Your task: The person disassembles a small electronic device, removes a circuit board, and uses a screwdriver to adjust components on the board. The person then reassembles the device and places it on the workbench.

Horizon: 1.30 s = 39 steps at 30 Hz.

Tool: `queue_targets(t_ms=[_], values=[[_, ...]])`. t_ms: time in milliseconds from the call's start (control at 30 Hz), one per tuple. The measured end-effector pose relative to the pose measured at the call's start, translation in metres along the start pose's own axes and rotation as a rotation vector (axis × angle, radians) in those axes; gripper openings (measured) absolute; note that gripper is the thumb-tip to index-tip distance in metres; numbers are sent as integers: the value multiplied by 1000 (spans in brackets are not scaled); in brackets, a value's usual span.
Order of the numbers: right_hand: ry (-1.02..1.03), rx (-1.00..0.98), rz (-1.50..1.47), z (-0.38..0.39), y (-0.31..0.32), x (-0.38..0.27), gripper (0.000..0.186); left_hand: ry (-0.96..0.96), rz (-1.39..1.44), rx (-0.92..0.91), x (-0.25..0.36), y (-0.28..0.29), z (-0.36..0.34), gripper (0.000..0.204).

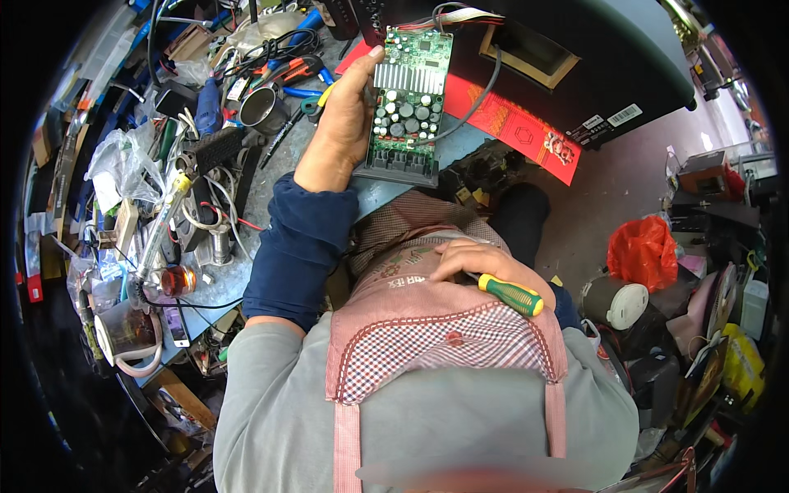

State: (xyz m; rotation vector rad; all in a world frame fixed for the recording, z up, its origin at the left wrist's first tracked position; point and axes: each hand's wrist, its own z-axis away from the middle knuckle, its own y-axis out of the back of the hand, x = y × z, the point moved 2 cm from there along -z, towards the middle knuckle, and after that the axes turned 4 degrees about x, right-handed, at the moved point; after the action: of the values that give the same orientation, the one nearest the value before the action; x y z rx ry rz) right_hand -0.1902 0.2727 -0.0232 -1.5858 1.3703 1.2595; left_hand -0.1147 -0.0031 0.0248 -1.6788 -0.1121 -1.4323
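A green circuit board [421, 56] with silver heat-sink fins, round capacitors and black terminals along its lower end is gripped by my left hand [343, 115] at its left edge. Its face is turned up toward me. A grey cable and a bundle of coloured wires run from the board to a large black case [567, 49] behind it. Over my pink checked apron [403, 287], my right hand [485, 261] is closed around a screwdriver [511, 294] with a green and yellow handle. The screwdriver's tip is hidden by the hand.
A cluttered bench [283, 152] lies left, holding pliers [294, 70], a metal cup [263, 108], a clear plastic bag [123, 168] and an electric kettle [123, 335]. A red printed paper [526, 131] sticks out under the case. Boxes and a red bag [643, 253] crowd the right.
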Motion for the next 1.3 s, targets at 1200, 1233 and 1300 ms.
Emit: queue_targets(t_ms=[1200, 1233, 1300], values=[[737, 770, 763, -90, 69, -91, 80, 12, -66, -59, -21, 6, -7, 72], [714, 762, 766, -91, 69, -90, 79, 46, -73, -29, -20, 5, -5, 69], [642, 733, 814, -92, 69, -91, 82, 60, -63, -27, -23, 7, -6, 68]])
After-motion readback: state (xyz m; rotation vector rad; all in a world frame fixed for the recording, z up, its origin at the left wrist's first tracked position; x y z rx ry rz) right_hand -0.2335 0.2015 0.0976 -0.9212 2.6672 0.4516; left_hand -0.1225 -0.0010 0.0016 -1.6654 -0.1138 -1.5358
